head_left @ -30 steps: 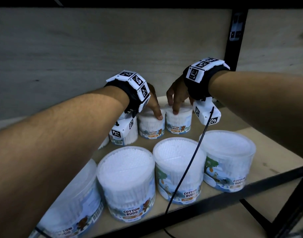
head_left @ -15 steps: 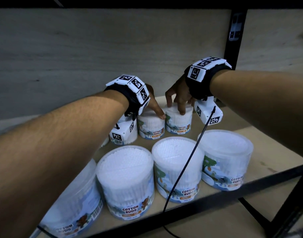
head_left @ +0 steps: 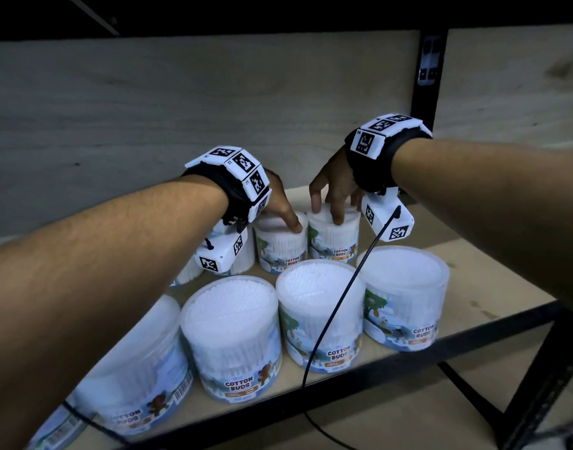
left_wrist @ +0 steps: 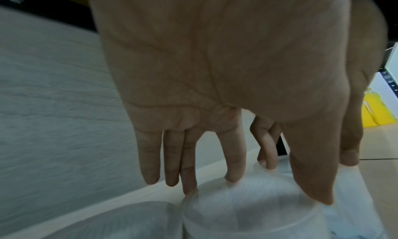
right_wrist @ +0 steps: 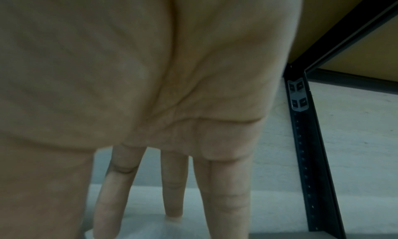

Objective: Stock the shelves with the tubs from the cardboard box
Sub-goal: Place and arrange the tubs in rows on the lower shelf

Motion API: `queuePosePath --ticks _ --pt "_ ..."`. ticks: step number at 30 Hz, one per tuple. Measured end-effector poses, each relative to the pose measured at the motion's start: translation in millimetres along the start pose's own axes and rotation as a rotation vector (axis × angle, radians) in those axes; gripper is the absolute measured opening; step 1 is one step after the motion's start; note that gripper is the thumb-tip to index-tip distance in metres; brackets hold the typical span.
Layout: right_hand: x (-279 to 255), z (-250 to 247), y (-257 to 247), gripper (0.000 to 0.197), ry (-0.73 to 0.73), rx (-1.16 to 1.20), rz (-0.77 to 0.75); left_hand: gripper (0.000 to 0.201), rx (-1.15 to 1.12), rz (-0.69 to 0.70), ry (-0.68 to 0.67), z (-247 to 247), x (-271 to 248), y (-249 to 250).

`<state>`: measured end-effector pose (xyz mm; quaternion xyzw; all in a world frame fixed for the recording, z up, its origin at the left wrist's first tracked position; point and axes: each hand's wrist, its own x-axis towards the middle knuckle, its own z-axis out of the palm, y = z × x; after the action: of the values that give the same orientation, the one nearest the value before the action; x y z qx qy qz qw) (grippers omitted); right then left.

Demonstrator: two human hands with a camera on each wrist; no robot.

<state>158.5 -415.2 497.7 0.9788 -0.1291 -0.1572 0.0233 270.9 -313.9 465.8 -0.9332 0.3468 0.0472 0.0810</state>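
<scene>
Two small clear cotton-bud tubs stand side by side in the back row of the wooden shelf (head_left: pixel 493 271). My left hand (head_left: pixel 278 203) grips the left tub (head_left: pixel 280 245) from above, thumb on its near rim and fingers over the far rim; the left wrist view shows that tub (left_wrist: pixel 247 213) under the fingertips. My right hand (head_left: pixel 330 193) holds the right tub (head_left: pixel 335 237) by its lid in the same way, and the tub (right_wrist: pixel 133 229) shows faintly in the right wrist view. Larger tubs (head_left: pixel 233 332) (head_left: pixel 321 313) (head_left: pixel 405 293) fill the front row. The cardboard box is out of view.
Another tub (head_left: pixel 136 368) leans at the front left, and one stands partly hidden behind the left wrist camera (head_left: pixel 220 251). A black cable (head_left: pixel 340 297) hangs over the front tubs. A black upright post (head_left: pixel 428 76) and front rail (head_left: pixel 441 349) frame the shelf.
Both hands have stayed on the two back tubs and have sunk slightly, drawing them a little nearer the front row. The head view has shifted a little.
</scene>
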Motion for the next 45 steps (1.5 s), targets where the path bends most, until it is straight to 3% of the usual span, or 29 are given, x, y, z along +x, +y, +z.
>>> queuePosePath --ticks 12,17,26,31,45 --pt "-16.0 10.5 6.3 0.054 0.008 0.081 0.006 0.094 0.05 0.011 -0.014 0.7 -28.4 10.2" --pt "-28.7 12.8 5.4 0.052 0.017 0.054 -0.003 0.077 0.061 0.034 -0.029 -4.0 -40.0 15.2" --pt "-42.8 16.5 6.0 0.053 -0.008 0.073 -0.009 0.089 -0.042 0.075 -0.137 -4.9 -58.8 15.7" --pt "-50.1 18.8 5.4 0.053 -0.015 0.103 0.003 0.082 0.036 0.1 -0.164 -9.1 -74.2 17.9" --pt "-64.0 24.5 7.5 0.056 -0.034 0.191 0.021 0.064 -0.202 0.102 -0.189 -6.0 -88.5 17.5"
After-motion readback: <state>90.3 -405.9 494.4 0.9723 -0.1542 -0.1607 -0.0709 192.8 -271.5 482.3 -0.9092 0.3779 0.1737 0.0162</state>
